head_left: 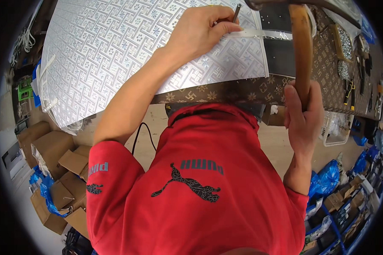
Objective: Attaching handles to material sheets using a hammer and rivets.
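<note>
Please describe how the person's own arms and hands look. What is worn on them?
Both hands are bare: the left hand and the right hand wear no gloves, and no rings or watch can be seen. The forearms are uncovered too. The person wears a red short-sleeved T-shirt with a dark animal figure on the chest; the left sleeve ends above the elbow and carries a small dark mark and grey lettering.

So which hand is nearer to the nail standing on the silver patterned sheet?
Left. The left hand pinches the nail between its fingertips at the silver patterned sheet edge. The right hand is well off, lower right, gripping the wooden hammer handle.
</note>
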`<state>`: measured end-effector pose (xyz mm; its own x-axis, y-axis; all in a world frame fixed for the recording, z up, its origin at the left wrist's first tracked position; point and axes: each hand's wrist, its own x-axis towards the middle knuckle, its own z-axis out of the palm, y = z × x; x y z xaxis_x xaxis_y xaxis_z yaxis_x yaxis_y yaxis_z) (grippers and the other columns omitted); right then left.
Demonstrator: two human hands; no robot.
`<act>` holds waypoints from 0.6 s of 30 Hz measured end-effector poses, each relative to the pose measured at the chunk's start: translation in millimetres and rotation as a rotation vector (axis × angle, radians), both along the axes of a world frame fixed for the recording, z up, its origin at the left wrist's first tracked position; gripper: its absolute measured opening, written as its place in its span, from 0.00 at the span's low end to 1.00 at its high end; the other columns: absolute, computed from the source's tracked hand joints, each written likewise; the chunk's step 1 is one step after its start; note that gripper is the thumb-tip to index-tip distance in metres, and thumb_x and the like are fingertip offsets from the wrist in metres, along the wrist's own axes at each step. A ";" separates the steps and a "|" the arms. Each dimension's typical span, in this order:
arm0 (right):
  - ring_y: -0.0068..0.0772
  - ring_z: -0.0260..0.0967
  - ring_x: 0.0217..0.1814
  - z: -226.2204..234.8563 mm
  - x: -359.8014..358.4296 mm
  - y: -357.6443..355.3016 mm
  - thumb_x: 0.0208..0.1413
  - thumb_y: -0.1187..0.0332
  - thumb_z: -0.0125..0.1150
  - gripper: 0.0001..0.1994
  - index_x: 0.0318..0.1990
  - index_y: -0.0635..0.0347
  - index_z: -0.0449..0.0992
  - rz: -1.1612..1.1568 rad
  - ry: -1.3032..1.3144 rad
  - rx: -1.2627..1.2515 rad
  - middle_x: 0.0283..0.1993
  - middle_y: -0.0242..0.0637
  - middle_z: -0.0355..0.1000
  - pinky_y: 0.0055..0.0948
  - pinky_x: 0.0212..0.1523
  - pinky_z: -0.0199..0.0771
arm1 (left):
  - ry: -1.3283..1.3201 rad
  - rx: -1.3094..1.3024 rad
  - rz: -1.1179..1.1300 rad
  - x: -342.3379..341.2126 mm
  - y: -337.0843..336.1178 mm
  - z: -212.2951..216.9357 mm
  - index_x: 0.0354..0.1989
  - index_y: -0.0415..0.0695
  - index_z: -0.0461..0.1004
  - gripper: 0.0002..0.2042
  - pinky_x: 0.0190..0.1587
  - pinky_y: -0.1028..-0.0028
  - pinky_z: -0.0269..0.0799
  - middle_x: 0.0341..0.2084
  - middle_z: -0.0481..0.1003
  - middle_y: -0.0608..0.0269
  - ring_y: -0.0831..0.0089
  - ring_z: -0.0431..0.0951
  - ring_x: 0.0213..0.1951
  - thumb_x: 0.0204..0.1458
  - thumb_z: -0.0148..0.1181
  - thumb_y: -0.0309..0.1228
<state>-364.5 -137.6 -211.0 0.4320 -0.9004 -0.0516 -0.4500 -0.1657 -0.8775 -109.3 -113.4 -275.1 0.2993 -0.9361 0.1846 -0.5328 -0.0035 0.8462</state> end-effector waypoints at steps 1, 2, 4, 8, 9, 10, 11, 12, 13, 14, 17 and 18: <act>0.10 0.51 0.14 5.3 -0.5 -0.8 0.66 0.64 0.59 0.08 0.38 0.59 0.71 0.008 0.000 -0.007 0.19 0.22 0.60 0.17 0.14 0.45 | -0.048 -0.055 -0.015 0.8 0.8 -4.8 0.37 0.41 0.81 0.08 0.30 0.75 0.68 0.24 0.78 0.63 0.75 0.73 0.25 0.54 0.65 0.33; 0.11 0.52 0.14 12.6 -4.1 -0.4 0.65 0.66 0.58 0.07 0.38 0.59 0.71 -0.010 0.047 -0.091 0.20 0.22 0.61 0.17 0.14 0.46 | -0.097 -0.111 -0.029 2.0 1.5 -9.4 0.36 0.42 0.81 0.08 0.30 0.70 0.70 0.23 0.78 0.60 0.67 0.75 0.25 0.54 0.65 0.34; 0.12 0.52 0.15 36.6 -14.4 -2.5 0.65 0.68 0.58 0.06 0.38 0.59 0.71 -0.016 0.095 -0.184 0.20 0.22 0.61 0.17 0.15 0.47 | -0.145 -0.173 -0.029 5.1 1.1 -10.9 0.35 0.43 0.80 0.09 0.30 0.66 0.71 0.23 0.77 0.57 0.59 0.77 0.26 0.53 0.64 0.35; 0.17 0.55 0.21 49.5 -26.8 -9.1 0.61 0.70 0.63 0.08 0.35 0.60 0.70 0.133 -0.252 -0.220 0.22 0.26 0.62 0.20 0.22 0.54 | -0.196 -0.262 -0.050 -1.3 0.1 -7.9 0.34 0.43 0.80 0.09 0.32 0.64 0.73 0.25 0.78 0.57 0.56 0.78 0.28 0.54 0.63 0.36; 0.17 0.55 0.20 33.4 -22.2 -12.8 0.61 0.70 0.62 0.07 0.34 0.60 0.70 0.186 0.032 -0.504 0.21 0.26 0.61 0.19 0.22 0.54 | -0.248 -0.277 -0.048 -1.2 3.8 -14.7 0.34 0.42 0.79 0.09 0.32 0.66 0.72 0.25 0.78 0.57 0.61 0.78 0.28 0.55 0.63 0.35; 0.17 0.55 0.20 27.3 -17.8 -13.9 0.61 0.70 0.62 0.07 0.34 0.60 0.69 0.213 0.330 -0.787 0.21 0.26 0.61 0.19 0.22 0.53 | -0.293 -0.299 -0.063 -0.5 3.5 -17.2 0.34 0.40 0.79 0.09 0.31 0.68 0.72 0.26 0.78 0.57 0.66 0.79 0.28 0.56 0.63 0.34; 0.17 0.55 0.20 29.5 -15.3 -12.9 0.61 0.70 0.62 0.07 0.34 0.60 0.69 0.209 0.322 -0.795 0.21 0.26 0.61 0.19 0.22 0.53 | -0.339 -0.320 -0.078 1.8 2.8 -18.7 0.34 0.39 0.78 0.09 0.30 0.70 0.72 0.26 0.77 0.56 0.71 0.79 0.28 0.57 0.63 0.33; 0.17 0.55 0.20 33.7 -13.7 -11.1 0.62 0.71 0.61 0.07 0.34 0.60 0.68 0.193 0.306 -0.596 0.21 0.26 0.61 0.18 0.21 0.53 | -0.350 -0.325 -0.079 4.3 2.7 -19.9 0.34 0.39 0.78 0.09 0.30 0.70 0.72 0.26 0.77 0.56 0.71 0.79 0.28 0.57 0.63 0.33; 0.16 0.55 0.20 40.2 -15.2 -9.1 0.63 0.71 0.60 0.07 0.35 0.59 0.68 0.179 0.297 -0.399 0.20 0.26 0.61 0.17 0.21 0.52 | -0.428 -0.278 -0.059 0.8 3.6 -17.1 0.35 0.40 0.77 0.09 0.31 0.68 0.73 0.26 0.78 0.55 0.67 0.79 0.28 0.57 0.62 0.33; 0.16 0.55 0.19 45.0 -16.5 -7.3 0.63 0.71 0.59 0.07 0.35 0.59 0.67 0.163 0.285 -0.200 0.20 0.26 0.60 0.16 0.20 0.51 | -0.506 -0.229 -0.039 -2.6 4.8 -14.3 0.35 0.40 0.77 0.09 0.32 0.67 0.73 0.27 0.78 0.55 0.63 0.79 0.28 0.57 0.61 0.34; 0.13 0.54 0.18 52.9 -16.6 1.7 0.64 0.70 0.58 0.07 0.36 0.58 0.67 -0.019 0.021 -0.078 0.20 0.25 0.60 0.15 0.18 0.50 | -0.262 -0.134 0.062 -1.2 0.3 -4.0 0.36 0.40 0.75 0.09 0.32 0.66 0.74 0.27 0.79 0.54 0.61 0.79 0.28 0.58 0.59 0.34; 0.11 0.54 0.18 54.1 -17.8 2.7 0.65 0.70 0.57 0.06 0.36 0.58 0.67 -0.110 -0.114 -0.016 0.20 0.24 0.60 0.14 0.17 0.49 | 0.057 -0.082 0.140 1.7 -3.8 2.7 0.37 0.40 0.74 0.09 0.32 0.67 0.74 0.27 0.78 0.53 0.63 0.79 0.27 0.58 0.59 0.33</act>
